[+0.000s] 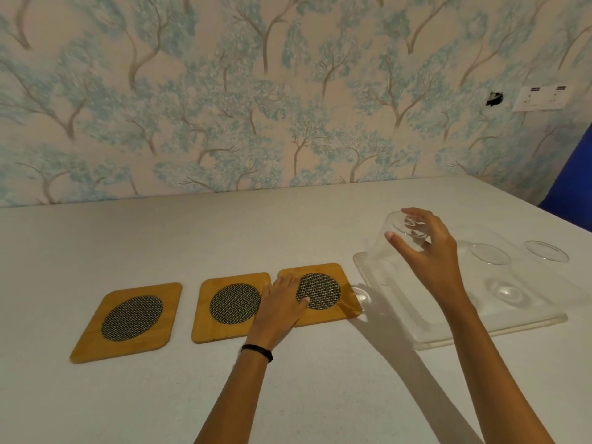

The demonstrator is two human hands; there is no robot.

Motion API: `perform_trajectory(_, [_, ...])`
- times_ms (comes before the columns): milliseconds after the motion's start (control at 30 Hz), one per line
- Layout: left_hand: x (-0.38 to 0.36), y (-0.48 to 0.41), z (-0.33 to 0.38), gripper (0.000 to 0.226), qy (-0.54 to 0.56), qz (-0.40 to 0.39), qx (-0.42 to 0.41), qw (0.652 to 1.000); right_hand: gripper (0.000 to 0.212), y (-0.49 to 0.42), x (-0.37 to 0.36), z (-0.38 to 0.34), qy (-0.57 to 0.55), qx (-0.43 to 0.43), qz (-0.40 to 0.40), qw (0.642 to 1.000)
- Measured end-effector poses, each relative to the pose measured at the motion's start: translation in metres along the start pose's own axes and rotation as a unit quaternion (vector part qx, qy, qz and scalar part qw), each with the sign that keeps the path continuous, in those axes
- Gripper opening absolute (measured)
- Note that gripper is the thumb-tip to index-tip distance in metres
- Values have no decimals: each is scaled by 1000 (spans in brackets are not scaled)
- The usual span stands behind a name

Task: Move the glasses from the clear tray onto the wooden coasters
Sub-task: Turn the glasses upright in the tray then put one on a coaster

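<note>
Three wooden coasters with round mesh centres lie in a row: the left coaster [128, 322], the middle coaster [229, 307] and the right coaster [333, 293]. My left hand [282, 302] rests flat across the gap between the middle and right coasters, fingers apart. To the right sits the clear tray [455, 331]. My right hand [426, 248] grips a clear glass [389, 232] by its rim, lifted and tilted above the tray's left end. Two more clear glasses [490, 254] [546, 251] stand at the back of the tray.
The white table [224, 235] runs back to a wall papered with blue trees. A blue object [573, 187] stands beyond the table's right edge. A white socket plate [541, 97] is on the wall.
</note>
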State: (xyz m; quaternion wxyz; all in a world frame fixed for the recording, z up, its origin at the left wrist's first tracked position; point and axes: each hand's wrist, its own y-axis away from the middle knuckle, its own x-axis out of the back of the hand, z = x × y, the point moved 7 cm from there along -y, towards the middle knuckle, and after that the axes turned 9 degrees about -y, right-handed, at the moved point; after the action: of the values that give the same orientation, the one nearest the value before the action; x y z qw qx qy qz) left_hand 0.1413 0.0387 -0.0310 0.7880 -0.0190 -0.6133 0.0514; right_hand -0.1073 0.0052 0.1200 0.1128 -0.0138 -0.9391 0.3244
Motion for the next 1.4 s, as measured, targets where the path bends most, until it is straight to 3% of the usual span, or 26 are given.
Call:
perform_trajectory(667, [1,5,0,78,-38,-45,33,998,46,15,-123,27,-27,-77,-112,990])
perform_trajectory(1400, [12,13,8,74,-52,-79,57,994,49,19,-146,34,-17,-55,-156,986])
